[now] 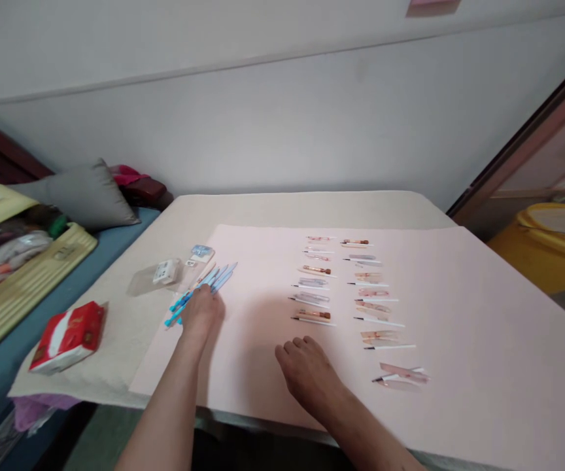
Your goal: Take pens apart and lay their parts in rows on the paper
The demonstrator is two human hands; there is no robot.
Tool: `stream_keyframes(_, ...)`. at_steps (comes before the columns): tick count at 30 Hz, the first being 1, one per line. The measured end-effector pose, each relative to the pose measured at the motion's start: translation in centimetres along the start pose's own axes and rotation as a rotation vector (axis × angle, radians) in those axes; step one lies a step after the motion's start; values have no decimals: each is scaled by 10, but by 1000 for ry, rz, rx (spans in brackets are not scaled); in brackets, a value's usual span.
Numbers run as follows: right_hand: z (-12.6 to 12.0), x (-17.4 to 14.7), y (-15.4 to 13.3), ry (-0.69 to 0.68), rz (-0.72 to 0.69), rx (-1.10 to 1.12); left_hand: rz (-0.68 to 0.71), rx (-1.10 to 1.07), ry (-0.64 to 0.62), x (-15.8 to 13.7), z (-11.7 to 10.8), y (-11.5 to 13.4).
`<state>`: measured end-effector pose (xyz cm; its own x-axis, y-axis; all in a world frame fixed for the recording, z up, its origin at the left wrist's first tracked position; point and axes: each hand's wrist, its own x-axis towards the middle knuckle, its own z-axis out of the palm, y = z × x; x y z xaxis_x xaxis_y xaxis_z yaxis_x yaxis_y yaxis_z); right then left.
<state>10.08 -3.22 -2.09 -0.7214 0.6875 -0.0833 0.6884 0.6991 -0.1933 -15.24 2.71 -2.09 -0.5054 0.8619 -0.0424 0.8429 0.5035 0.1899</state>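
My left hand [201, 311] is over a bundle of light-blue pens [222, 277] at the left of the pink sheet, its fingers closed on them, though the fingertips are partly hidden. Palm down on the sheet, my right hand [308, 367] is loosely curled, and nothing shows in it. Beyond and to its right, pen parts lie in two columns: clear barrels with white refills. A brown-ended pen part [313, 314] is nearest the right hand in the left column. At the near end of the right column lie pink-tinted barrel pieces [405, 371] and a black-tipped refill [395, 376].
Left of the pens lie a clear plastic case [148, 280], a small white box [167, 271] and a blue-white eraser-like block [203, 252]. A red tissue pack [70, 336] sits near the table's left edge. A yellow bin [552, 245] stands at the right.
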Motion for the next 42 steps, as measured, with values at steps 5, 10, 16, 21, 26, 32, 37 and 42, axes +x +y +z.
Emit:
stream_keyframes(5, 2, -1, 0, 2, -5, 3, -34, 47, 9, 2, 9, -1)
stream_keyframes(10, 0, -2, -1, -6, -3, 5, -43, 74, -15, 7, 14, -4)
stream_keyframes(16, -3, -2, -4, -7, -8, 0, -12, 95, -41, 10, 19, -6)
stream_keyframes(21, -3, -2, -5, -16, -7, 3, -11, 102, -59, 14, 21, -7)
stream_keyframes(26, -1, -3, -5, -4, -12, 11, -13, 86, -50, 13, 21, -7)
stream_keyframes(32, 1, -3, -6, 2, -25, 5, -42, 12, -5, 11, 12, -5)
stream_keyframes(37, -5, -3, -4, 1, 12, 71, 3, -224, -26, 6, -4, 6)
stream_keyframes(42, -18, 2, 4, 190, 200, 524, 34, -1124, -341, -29, -9, 46)
